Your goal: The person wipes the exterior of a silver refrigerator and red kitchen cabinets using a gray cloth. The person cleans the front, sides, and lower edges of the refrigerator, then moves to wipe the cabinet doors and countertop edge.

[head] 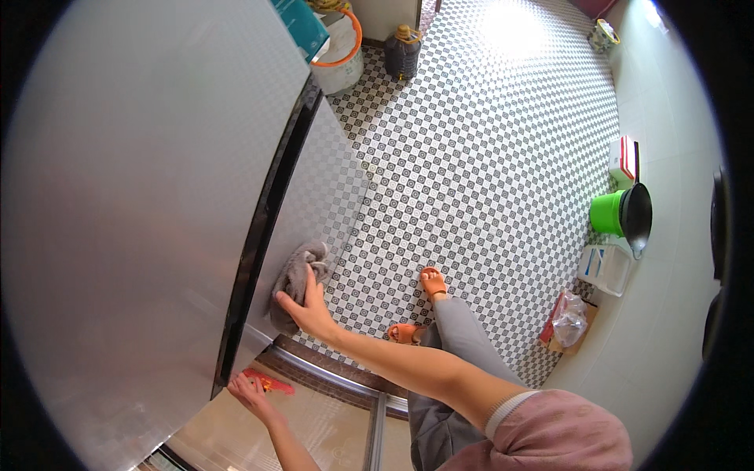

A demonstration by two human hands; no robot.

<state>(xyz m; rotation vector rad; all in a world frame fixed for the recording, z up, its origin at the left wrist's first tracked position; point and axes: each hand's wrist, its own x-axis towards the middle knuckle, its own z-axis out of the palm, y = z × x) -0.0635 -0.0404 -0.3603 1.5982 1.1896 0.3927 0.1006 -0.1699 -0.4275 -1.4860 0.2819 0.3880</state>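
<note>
My right hand [309, 306] presses a crumpled grey cloth [293, 288] against the lower silver door panel of a refrigerator [324, 171]. Its thumb and fingers are spread over the cloth. My left hand [248, 391] is at the lower end of the black strip [265, 218] between the upper and lower door panels, with its fingers bent at the edge. Whether those fingers grip the edge cannot be told. The large upper door panel [147, 206] fills the left of the view.
Beyond the refrigerator stand a white bucket with an orange rim [341, 70] and a large dark bottle [403, 53]. Along the right wall are a green bucket [605, 213], a black pan [637, 215] and a clear plastic container [607, 269]. A metal door track [330, 368] crosses the floor.
</note>
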